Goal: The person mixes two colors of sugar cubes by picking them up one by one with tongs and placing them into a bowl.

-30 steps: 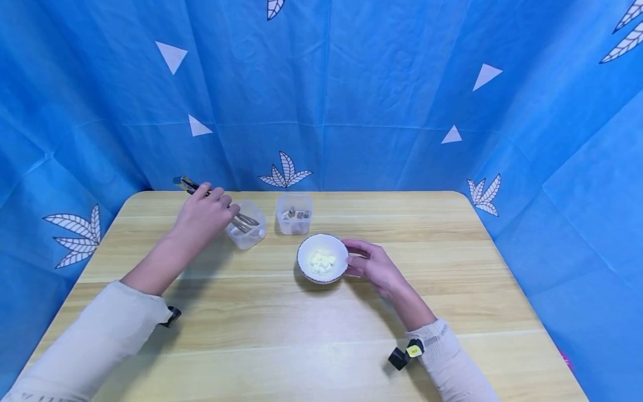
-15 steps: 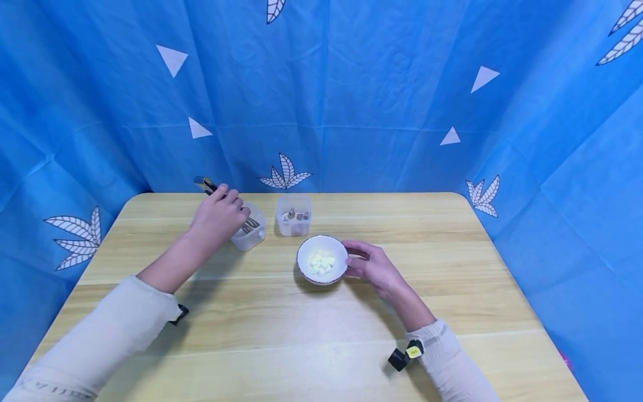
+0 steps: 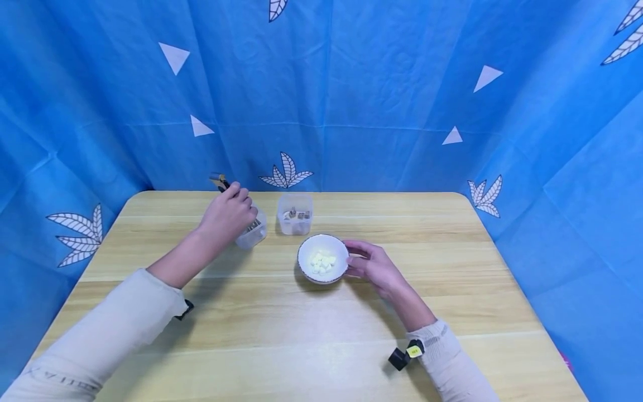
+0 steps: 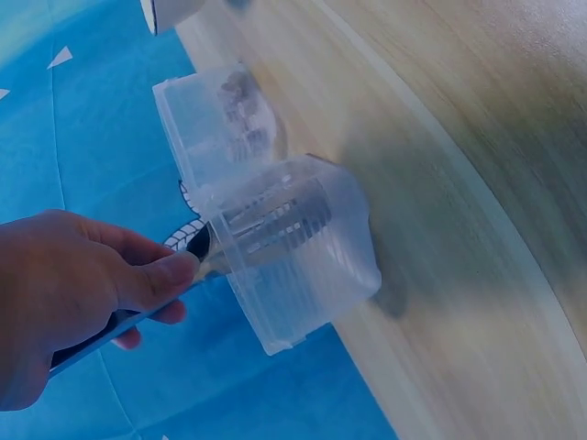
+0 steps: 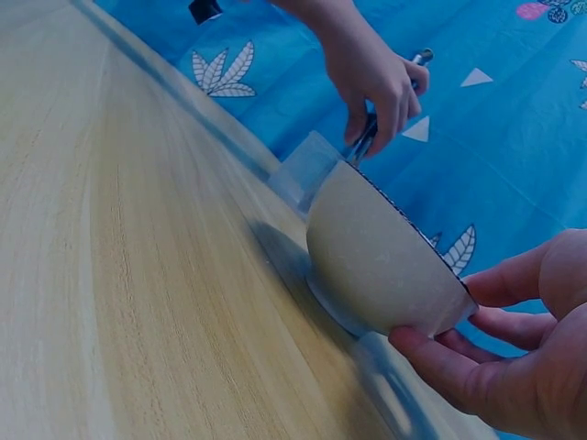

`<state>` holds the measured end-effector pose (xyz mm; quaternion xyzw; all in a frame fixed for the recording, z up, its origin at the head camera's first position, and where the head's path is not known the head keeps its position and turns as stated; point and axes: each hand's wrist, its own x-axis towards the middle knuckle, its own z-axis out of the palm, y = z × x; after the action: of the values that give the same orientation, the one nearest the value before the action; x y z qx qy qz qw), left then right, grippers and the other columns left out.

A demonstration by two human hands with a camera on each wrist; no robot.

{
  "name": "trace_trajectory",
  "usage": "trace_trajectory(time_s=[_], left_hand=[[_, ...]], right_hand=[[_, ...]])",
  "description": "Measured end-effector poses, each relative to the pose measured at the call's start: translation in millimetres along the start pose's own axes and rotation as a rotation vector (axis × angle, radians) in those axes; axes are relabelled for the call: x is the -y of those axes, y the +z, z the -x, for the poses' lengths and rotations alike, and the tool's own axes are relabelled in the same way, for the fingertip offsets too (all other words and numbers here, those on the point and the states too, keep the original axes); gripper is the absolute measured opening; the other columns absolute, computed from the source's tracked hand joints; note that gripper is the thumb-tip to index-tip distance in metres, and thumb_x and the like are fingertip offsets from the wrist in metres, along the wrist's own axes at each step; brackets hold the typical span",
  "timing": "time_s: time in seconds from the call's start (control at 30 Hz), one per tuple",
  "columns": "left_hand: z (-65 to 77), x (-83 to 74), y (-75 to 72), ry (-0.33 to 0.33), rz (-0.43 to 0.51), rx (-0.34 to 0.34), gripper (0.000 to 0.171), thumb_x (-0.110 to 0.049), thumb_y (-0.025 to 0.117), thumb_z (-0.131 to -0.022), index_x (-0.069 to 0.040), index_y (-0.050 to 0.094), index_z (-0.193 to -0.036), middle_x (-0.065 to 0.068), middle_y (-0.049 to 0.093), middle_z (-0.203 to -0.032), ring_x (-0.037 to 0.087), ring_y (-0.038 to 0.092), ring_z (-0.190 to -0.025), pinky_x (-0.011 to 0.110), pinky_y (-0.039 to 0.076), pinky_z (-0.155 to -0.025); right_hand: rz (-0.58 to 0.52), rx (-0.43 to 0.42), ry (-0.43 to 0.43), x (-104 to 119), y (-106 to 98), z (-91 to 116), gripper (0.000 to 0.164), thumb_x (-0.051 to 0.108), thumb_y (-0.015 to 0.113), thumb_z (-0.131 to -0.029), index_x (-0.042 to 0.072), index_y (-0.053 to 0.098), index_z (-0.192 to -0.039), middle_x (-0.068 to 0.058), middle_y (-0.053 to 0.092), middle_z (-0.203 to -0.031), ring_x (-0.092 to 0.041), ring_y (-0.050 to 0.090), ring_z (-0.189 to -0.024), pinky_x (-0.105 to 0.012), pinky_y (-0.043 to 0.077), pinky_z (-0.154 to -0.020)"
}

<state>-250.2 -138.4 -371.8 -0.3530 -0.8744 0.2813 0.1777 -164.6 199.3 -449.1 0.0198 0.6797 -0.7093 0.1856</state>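
My left hand [image 3: 228, 213] grips tongs [image 3: 219, 181] with a dark handle and slotted metal ends. In the left wrist view, thumb and fingers close round the handle, and the slotted ends [image 4: 284, 215] reach down into a clear plastic container [image 4: 298, 316]. My right hand [image 3: 374, 269] holds the right side of a white bowl [image 3: 305, 254] with a dark patterned rim. Small pale pieces [image 3: 322, 261] lie inside the bowl. From the right wrist view, the thumb presses the bowl's outer side while fingers meet it near the rim.
A second clear container [image 3: 295, 229], holding several small brownish-grey pieces, stands just right of the first. Both are near the back edge of the wooden table [image 3: 321, 346]. A blue patterned curtain [image 3: 382, 100] hangs behind and along the sides.
My left hand has moved right with the tongs, which now stand steeper over the left container, their ends deeper in it. My right hand and the bowl have stayed put.
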Motion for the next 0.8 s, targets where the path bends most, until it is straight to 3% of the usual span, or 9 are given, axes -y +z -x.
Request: trace_trajectory(time_s=[0.3, 0.53, 0.8], left_hand=[[0.5, 0.0, -0.5, 0.016, -0.02, 0.005, 0.013, -0.003, 0.075, -0.083, -0.01, 0.075, -0.094, 0.009, 0.072, -0.088, 0.027, 0.053, -0.087, 0.041, 0.039, -0.091], [4.8, 2.5, 2.1, -0.001, -0.002, 0.034, 0.027, -0.004, 0.081, -0.077, -0.012, 0.073, -0.102, 0.01, 0.073, -0.097, 0.028, 0.055, -0.093, 0.04, 0.04, -0.091], [18.4, 8.6, 6.7, -0.075, 0.056, -0.038, 0.022, 0.002, 0.072, -0.083, -0.012, 0.072, -0.1, 0.009, 0.073, -0.099, 0.029, 0.055, -0.096, 0.042, 0.039, -0.095]], right_hand=[[-0.002, -0.007, 0.015, 0, 0, -1, 0.052, -0.004, 0.054, -0.093, 0.001, 0.045, -0.144, -0.023, 0.046, -0.145, -0.037, 0.059, -0.122, -0.04, 0.056, -0.093], [-0.009, -0.014, 0.018, 0, -1, -2, 0.05, -0.004, 0.054, -0.093, 0.002, 0.046, -0.143, -0.022, 0.047, -0.145, -0.036, 0.06, -0.121, -0.039, 0.056, -0.092], [-0.01, -0.022, 0.032, 1, -2, -2, 0.05, -0.004, 0.055, -0.092, 0.003, 0.048, -0.141, -0.02, 0.049, -0.142, -0.034, 0.061, -0.119, -0.039, 0.056, -0.093]])
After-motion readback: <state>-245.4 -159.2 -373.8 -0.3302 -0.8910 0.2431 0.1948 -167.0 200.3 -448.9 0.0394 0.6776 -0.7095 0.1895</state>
